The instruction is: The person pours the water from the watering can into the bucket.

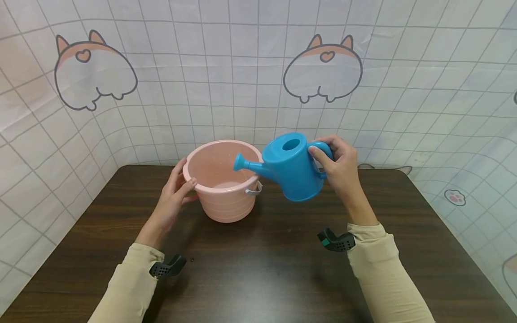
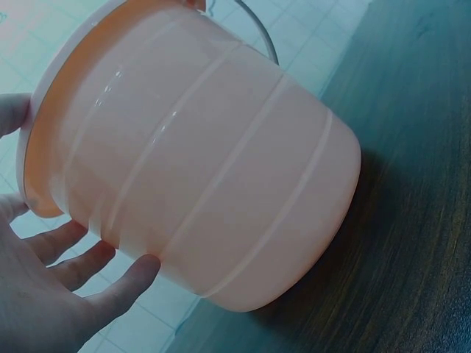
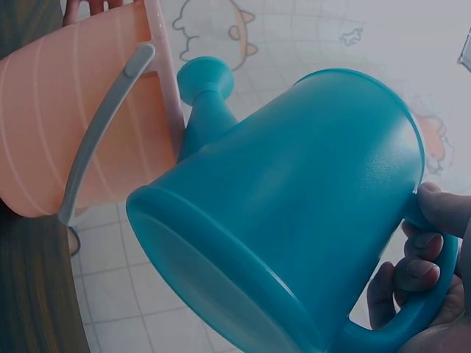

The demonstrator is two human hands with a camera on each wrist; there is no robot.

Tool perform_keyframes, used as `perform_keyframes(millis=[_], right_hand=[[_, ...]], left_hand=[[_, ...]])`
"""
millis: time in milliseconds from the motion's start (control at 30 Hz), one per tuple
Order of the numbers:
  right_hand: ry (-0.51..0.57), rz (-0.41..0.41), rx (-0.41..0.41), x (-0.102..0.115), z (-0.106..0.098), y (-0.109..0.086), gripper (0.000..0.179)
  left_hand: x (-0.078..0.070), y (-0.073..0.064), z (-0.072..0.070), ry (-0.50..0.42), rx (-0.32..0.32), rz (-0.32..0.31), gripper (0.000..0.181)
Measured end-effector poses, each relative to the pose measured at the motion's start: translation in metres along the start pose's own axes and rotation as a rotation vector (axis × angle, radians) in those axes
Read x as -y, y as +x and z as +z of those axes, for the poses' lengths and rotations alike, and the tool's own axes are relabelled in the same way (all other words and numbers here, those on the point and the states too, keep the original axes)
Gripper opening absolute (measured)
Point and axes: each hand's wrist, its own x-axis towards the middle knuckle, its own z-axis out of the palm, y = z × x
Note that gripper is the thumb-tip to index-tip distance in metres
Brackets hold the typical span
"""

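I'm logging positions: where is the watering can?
In the head view, the watering can is just right of centre, held in the right hand, to the right of the pink bucket.

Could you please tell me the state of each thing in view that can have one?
Pink bucket: open, mouth up.
Bucket handle: lowered.
Watering can: held up, tipped slightly toward the pink bucket.
Left hand: holding the pink bucket.
Right hand: gripping the watering can.

Passage at six o'clock over wood-grain tabletop point(image 1: 238, 273)
Around the pink bucket point(image 1: 228, 205): blue watering can point(image 1: 296, 175) blocks three o'clock, left hand point(image 1: 173, 194) eight.
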Motion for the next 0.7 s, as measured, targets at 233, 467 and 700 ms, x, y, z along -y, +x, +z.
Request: perform_keyframes(millis=[233,467,700], right_hand=[[-0.005,0.004,0.004,0.0004,-0.0004,0.0001,0.022],[-0.005,0.001,0.007,0.0000,-0.0009,0.0004,0.022],[0.002,0.007,0.009,0.0001,-0.0008,0.0006,0.022]], left_hand=[[0.0003,-0.0002,0.0000,0.005,-0.003,0.003,0.063],[0.0008,0.0003,0.0003,0.006,-0.002,0.005,0.062],[0.0009,0.0001,0.0007,0.001,-0.003,0.004,0.063]])
